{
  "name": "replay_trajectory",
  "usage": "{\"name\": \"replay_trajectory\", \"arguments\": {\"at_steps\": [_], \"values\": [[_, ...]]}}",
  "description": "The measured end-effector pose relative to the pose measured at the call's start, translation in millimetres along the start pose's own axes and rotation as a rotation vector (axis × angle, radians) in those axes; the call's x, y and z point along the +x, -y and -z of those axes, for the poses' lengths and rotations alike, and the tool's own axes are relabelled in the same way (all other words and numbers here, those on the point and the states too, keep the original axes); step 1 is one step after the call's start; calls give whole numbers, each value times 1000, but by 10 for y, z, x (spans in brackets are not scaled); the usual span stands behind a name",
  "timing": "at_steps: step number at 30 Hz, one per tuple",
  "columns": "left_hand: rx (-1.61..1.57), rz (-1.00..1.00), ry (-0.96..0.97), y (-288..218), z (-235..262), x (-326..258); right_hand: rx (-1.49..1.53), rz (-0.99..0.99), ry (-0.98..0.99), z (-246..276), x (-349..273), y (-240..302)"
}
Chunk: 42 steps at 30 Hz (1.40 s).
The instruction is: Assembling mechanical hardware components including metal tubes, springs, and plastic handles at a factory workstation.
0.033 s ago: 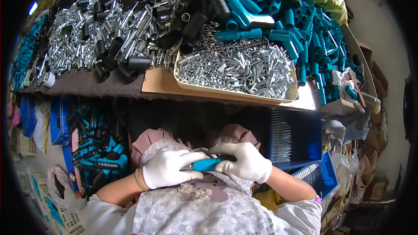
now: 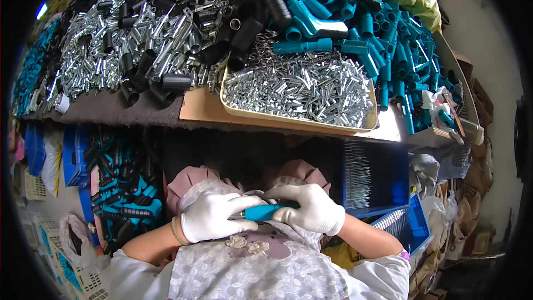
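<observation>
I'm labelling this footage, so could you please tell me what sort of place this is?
Probably an assembly workshop: a cream tray of metal pieces, heaped teal parts, and the gloved left hand and right hand holding a teal piece.

My right fingers hide one end of the teal piece; my left fingers cover some of its metal part. The lower edge crops my apron.
</observation>
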<state>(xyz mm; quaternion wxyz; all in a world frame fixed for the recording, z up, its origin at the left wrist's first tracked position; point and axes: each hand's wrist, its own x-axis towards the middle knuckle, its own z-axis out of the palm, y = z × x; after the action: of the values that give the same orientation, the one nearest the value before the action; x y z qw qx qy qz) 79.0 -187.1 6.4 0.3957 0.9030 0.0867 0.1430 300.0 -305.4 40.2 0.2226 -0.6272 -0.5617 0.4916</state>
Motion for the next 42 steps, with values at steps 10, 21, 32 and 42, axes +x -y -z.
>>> {"name": "replay_trajectory", "arguments": {"at_steps": [10, 21, 32, 42], "values": [[-1, 17, -27, -57, 23, 16, 260, -73, 95, 116, 29, -20], [-1, -114, -110, -60, -41, -25, -80, 85, -26, 96, -90, 143], [11, -108, -79, -34, -215, 86, 102, 73, 95, 79, 153, 123], [31, 1, -254, -74, -135, 223, -807, 321, -886, 1044, 414, 342]]}}
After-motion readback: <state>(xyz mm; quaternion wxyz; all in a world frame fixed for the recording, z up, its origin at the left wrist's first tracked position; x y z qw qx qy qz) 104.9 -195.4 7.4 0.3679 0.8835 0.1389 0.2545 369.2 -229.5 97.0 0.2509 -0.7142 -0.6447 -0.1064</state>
